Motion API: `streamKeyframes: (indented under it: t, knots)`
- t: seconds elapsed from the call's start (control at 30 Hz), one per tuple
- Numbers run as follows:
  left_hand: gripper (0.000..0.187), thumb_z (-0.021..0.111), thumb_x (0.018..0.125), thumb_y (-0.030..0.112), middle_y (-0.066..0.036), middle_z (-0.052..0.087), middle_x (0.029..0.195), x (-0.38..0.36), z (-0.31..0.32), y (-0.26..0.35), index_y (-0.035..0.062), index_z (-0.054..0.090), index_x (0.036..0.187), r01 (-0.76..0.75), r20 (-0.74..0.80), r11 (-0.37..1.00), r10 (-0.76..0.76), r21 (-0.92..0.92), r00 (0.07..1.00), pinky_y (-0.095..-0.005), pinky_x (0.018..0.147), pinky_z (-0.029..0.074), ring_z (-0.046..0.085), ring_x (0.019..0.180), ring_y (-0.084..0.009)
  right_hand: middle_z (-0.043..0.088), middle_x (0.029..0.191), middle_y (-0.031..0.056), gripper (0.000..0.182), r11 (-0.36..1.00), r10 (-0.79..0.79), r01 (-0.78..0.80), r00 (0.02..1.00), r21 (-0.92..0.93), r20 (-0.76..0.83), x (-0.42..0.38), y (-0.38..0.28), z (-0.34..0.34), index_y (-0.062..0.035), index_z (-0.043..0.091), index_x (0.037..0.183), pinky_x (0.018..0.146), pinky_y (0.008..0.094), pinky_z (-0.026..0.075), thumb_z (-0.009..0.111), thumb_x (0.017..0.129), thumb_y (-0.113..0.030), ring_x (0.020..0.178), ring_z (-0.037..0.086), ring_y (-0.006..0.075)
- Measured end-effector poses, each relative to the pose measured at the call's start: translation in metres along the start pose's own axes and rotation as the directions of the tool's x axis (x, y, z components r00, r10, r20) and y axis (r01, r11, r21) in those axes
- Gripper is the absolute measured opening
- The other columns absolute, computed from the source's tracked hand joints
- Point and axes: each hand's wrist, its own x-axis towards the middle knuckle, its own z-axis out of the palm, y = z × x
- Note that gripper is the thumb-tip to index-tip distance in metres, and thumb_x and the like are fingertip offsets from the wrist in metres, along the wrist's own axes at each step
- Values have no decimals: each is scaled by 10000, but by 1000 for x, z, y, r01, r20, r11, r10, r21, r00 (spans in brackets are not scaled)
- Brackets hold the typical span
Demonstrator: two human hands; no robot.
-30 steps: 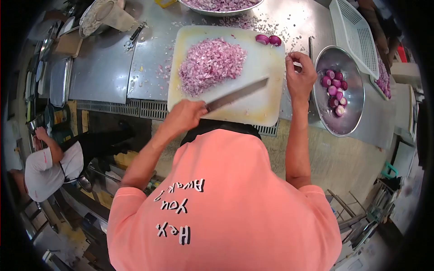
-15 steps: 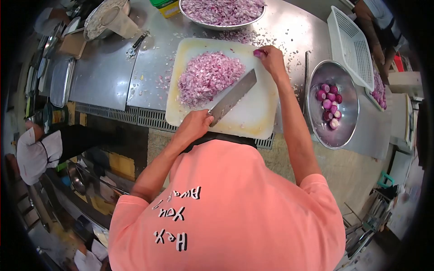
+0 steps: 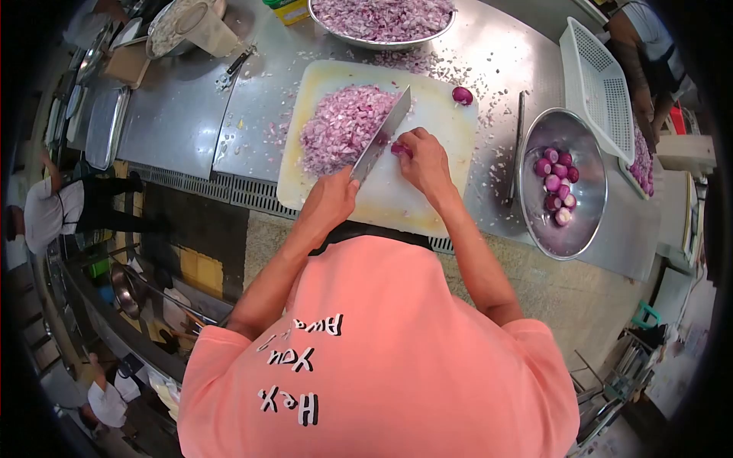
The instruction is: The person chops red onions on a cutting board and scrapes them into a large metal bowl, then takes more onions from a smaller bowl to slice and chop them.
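My left hand [image 3: 330, 202] is closed round the handle of a cleaver [image 3: 385, 131]. Its broad blade stands beside a heap of chopped red onion [image 3: 343, 126] on the white cutting board [image 3: 408, 210]. Just right of the blade, my right hand [image 3: 427, 162] pinches a red onion piece [image 3: 400, 149] low over the board; the fingers partly cover it. Another red onion [image 3: 462, 95] lies near the board's far right corner, apart from both hands.
Right of the board is a steel bowl [image 3: 538, 217] of several peeled red onions, with a white plastic basket [image 3: 574, 69] behind it. A large bowl of chopped onion [image 3: 382, 19] stands at the back. A small knife [image 3: 241, 59] lies left. Other people [image 3: 57, 210] stand nearby.
My right hand has come from the board's far right corner toward the blade and now pinches an onion piece. An onion lies in that corner. The cleaver has shifted left, nearer the heap.
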Motion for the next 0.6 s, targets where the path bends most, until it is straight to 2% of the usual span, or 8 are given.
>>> streamKeyframes:
  t: [0.1, 0.17, 0.23, 0.3, 0.37, 0.43, 0.6]
  knots:
    - [183, 543, 931, 121, -316, 601, 775, 2, 4, 0, -59, 561, 957, -53, -14, 998, 54, 31, 998, -538, 664, 452, 599, 812, -503, 618, 939, 148, 152, 1000, -8, 8, 999, -7, -35, -1, -3, -2, -52, 672, 903, 765, 448, 515, 607, 767, -33, 876, 593, 356]
    - [215, 567, 937, 161, -281, 591, 724, 6, 26, -17, -44, 540, 996, -69, -80, 997, 70, 26, 994, -500, 637, 445, 582, 746, -488, 617, 938, 144, 145, 1000, 4, -5, 999, -8, -49, -5, -1, 1, -50, 671, 904, 762, 446, 514, 608, 773, -39, 880, 590, 349]
    - [242, 579, 938, 177, -280, 591, 711, 11, 24, -14, -48, 540, 1019, -86, -84, 996, 89, 34, 992, -503, 627, 446, 591, 722, -478, 616, 938, 140, 139, 1000, 1, -1, 998, -5, -68, -3, -1, 4, -47, 670, 905, 759, 444, 513, 610, 780, -46, 885, 588, 343]
    - [273, 588, 941, 200, -269, 586, 682, 7, 23, -10, -48, 539, 1044, -36, -41, 999, 36, 6, 998, -499, 606, 444, 596, 678, -465, 615, 940, 131, 115, 999, 13, -9, 991, 33, -133, -7, -3, 6, -46, 664, 894, 753, 436, 507, 612, 792, -40, 883, 584, 333]
    - [317, 590, 948, 227, -261, 575, 652, -1, 16, -6, -50, 536, 1092, -59, -25, 998, 59, 0, 998, -492, 576, 436, 593, 622, -444, 616, 942, 128, 107, 999, 4, 4, 985, 45, -170, -7, -7, 8, -44, 658, 890, 750, 432, 504, 610, 796, -32, 881, 583, 329]
    - [347, 580, 955, 236, -251, 564, 627, -8, 13, 2, -54, 532, 1139, 58, 69, 996, -53, -75, 996, -484, 552, 425, 589, 593, -425, 617, 943, 126, 99, 999, 2, 9, 979, 54, -201, -11, -10, 7, -41, 653, 886, 748, 428, 501, 608, 799, -23, 879, 582, 326]
    - [357, 569, 960, 237, -244, 549, 601, -8, 13, 7, -59, 532, 1157, 23, 29, 999, -22, -48, 999, -476, 540, 419, 588, 574, -413, 620, 953, 119, 119, 994, -41, 68, 962, 90, -268, -9, -11, 10, -41, 639, 900, 743, 419, 499, 620, 792, 6, 898, 584, 325]
